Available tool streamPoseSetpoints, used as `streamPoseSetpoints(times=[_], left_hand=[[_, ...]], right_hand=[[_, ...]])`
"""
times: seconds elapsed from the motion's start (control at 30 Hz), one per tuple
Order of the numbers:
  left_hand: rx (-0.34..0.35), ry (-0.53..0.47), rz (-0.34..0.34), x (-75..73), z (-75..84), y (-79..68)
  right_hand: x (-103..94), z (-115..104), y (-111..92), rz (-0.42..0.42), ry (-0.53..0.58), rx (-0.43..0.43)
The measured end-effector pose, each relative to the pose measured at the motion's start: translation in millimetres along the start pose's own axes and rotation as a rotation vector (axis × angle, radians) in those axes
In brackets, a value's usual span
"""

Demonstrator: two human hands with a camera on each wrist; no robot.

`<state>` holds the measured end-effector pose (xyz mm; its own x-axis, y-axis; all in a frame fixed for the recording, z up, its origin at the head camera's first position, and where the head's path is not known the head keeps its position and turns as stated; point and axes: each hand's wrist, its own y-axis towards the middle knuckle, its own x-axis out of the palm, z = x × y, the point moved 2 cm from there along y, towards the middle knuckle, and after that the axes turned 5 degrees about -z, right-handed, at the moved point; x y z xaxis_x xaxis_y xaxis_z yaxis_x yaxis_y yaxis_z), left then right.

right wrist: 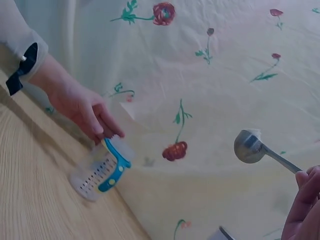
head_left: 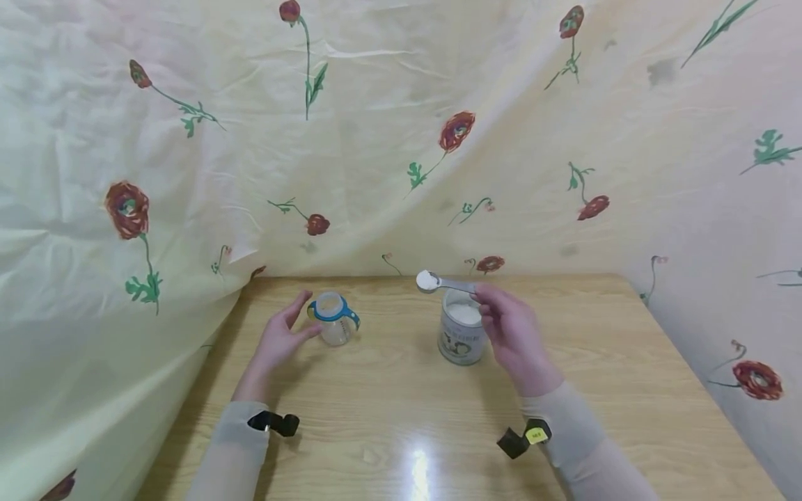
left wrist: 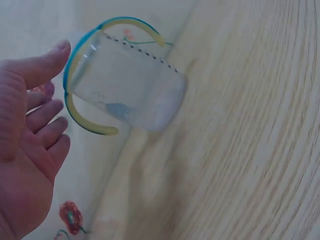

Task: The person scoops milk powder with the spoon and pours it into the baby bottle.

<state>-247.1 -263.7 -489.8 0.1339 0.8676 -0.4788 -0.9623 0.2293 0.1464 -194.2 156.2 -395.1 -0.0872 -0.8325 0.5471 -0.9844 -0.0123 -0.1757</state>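
Note:
A clear baby bottle (head_left: 337, 331) with a blue-and-yellow two-handled collar and no lid stands upright on the table (head_left: 382, 390). Around its left side, my left hand (head_left: 283, 339) spreads thumb and fingers apart; whether they touch the bottle I cannot tell. My right hand (head_left: 515, 335) pinches the end of a measuring scoop's handle. The grey metal scoop (right wrist: 248, 148) points left, with white powder (head_left: 428, 280) heaped in its bowl. Below the scoop handle stands an open milk powder can (head_left: 459, 342), with white powder visible inside.
A cream cloth (head_left: 376, 139) printed with red flowers hangs behind the table and along both sides. Its lower edge meets the table's back edge. Light glares off the wood near the front. Each wrist wears a small black camera (head_left: 523, 440).

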Motion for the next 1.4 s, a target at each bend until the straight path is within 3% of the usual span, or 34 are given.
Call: streamPoseSetpoints(times=[0.13, 0.4, 0.7, 0.97, 1.4], left_hand=[[0.003, -0.025, -0.028, -0.6, -7.4, 4.4], [-0.009, -0.057, -0.009, -0.3, -10.2, 11.1], [-0.031, -0.098, 0.009, 1.8, -10.5, 21.0], [-0.036, -0.158, -0.061, 2.7, -19.5, 33.3], [-0.057, -0.117, -0.079, 2.6, -23.5, 32.7]], right_hand=[[13.1, 8.7, 2.5, -0.013, 0.006, 0.006], [39.3, 29.0, 8.3, -0.075, -0.018, -0.025], [71.0, 52.9, 8.3, -0.068, 0.027, 0.039], [95.0, 78.6, 22.3, -0.051, 0.055, 0.057], [97.4, 115.7, 46.3, -0.008, -0.022, 0.087]])
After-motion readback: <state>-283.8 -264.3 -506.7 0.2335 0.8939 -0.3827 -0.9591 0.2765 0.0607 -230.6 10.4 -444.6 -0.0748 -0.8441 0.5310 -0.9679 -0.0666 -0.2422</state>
